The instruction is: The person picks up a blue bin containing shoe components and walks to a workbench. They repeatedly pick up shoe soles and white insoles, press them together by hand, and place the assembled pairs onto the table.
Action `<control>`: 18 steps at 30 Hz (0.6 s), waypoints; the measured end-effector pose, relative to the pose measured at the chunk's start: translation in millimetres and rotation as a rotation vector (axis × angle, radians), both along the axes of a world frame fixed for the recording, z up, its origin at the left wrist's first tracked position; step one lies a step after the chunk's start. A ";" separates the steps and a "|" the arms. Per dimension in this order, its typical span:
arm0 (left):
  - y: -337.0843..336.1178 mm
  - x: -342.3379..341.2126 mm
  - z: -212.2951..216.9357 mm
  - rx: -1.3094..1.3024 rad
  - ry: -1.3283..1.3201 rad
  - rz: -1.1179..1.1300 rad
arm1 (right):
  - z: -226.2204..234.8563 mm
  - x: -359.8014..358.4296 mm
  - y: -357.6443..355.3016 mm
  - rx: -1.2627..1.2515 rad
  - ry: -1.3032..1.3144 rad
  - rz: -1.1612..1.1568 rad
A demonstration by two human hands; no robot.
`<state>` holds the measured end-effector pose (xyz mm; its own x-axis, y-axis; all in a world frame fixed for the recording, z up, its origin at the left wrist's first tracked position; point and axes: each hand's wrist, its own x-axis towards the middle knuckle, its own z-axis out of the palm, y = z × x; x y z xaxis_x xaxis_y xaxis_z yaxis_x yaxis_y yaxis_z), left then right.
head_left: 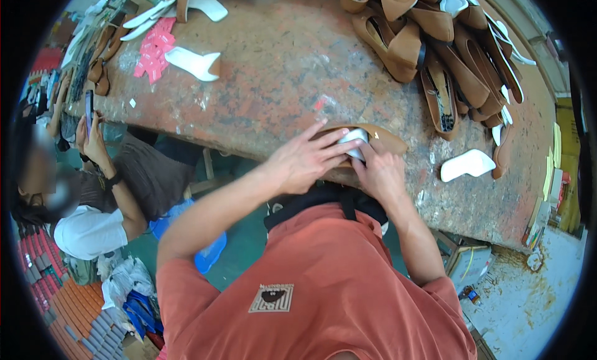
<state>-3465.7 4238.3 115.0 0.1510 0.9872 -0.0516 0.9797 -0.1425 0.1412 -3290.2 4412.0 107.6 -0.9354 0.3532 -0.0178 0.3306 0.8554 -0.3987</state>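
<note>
- My left hand (303,161) is spreading open across a brown, leather-like flat shoe (390,139) and its white, smooth insole (355,144).
- My right hand (382,173) is half-curling there, its grip hiding.
- The shoe is lying at the surface's (273,80) near edge.

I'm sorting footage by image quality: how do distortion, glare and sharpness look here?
Head view: fisheye bowing curves the table's right edge inside a black surround; the white insole below the shoe pile looks nearly bleached; left hand and right hand look fairly crisp; clutter along the upper-left rim seems softer.
</note>
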 end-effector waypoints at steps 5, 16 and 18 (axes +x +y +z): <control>46.6 13.6 -2.0 -0.104 0.090 -0.166 | -12.4 31.7 55.7 -0.203 0.249 0.061; 76.6 31.3 13.7 -0.234 0.048 -0.218 | -49.2 36.0 67.5 -0.185 0.168 0.091; 56.3 31.5 2.4 -0.060 0.017 -0.168 | -42.4 34.7 65.4 -0.228 0.163 0.064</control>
<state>-3434.2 4294.7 117.4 0.3120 0.9433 -0.1137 0.9452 -0.2960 0.1377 -3255.5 4477.4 65.3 -0.9526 0.2977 0.0623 0.1949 0.7547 -0.6264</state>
